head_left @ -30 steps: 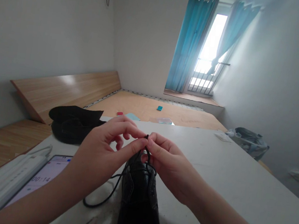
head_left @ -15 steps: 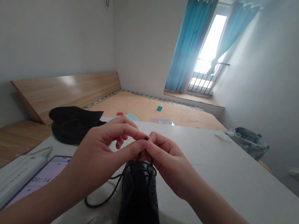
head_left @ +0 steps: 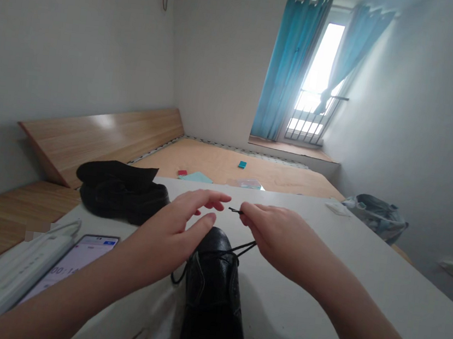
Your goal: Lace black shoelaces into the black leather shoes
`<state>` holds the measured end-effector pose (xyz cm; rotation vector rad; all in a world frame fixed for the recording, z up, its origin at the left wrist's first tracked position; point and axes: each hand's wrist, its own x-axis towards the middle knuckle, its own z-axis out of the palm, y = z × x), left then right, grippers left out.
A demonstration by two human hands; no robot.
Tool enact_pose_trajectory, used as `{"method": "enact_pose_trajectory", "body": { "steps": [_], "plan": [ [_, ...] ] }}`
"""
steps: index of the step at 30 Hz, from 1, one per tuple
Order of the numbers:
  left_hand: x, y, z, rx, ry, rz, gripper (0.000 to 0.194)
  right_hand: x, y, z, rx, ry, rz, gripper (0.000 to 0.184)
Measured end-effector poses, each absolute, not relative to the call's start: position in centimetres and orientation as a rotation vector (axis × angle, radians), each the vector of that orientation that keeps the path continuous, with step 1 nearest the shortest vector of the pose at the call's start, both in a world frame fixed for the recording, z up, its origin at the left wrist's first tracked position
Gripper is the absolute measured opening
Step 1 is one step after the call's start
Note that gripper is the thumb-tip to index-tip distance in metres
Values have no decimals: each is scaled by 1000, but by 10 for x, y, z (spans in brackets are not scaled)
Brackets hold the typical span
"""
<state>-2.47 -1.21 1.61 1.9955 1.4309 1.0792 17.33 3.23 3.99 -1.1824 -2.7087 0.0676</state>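
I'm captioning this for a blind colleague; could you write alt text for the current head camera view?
The right hand pinches black shoelaces drawn from a black leather shoe on a white table, while the left hand hovers beside them, fingers apart. A second black shoe and a smartphone lie to the left.

2 hands show, 1 left hand [head_left: 187, 217] and 1 right hand [head_left: 280, 232], with 2 black shoes: 1 near shoe [head_left: 213, 283] and 1 far shoe [head_left: 117, 200]. 2 strands of black lace [head_left: 245, 247] reach the right hand. 1 counter [head_left: 297, 294] carries 1 phone [head_left: 70, 266] and 1 white packet [head_left: 338, 208]. Beyond are 1 red piece [head_left: 182, 172], 1 small teal square [head_left: 242, 165], 1 bag [head_left: 383, 220], 2 blue curtains [head_left: 291, 67] and 1 window [head_left: 324, 66].
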Motion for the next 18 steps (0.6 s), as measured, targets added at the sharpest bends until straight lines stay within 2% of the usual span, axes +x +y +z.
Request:
{"method": "enact_pose_trajectory", "body": {
  "steps": [2,4,7,14,18],
  "plan": [
    [-28,-5,9,2019,1449,887,39,177,32,45,-1272,-2835,213,19],
    [-32,1,2,2043,1442,686,41,180,29,51,-1102,-2921,582,25],
    [-37,5,-5,2082,1447,471,30,183,26,56,-820,-2891,968,27],
    [-33,4,-12,2042,1497,299,22,182,31,52,-865,-2796,989,27],
    [-25,4,-19,2038,1443,330,15,177,38,43,-815,-2685,1200,29]
  ]
}}
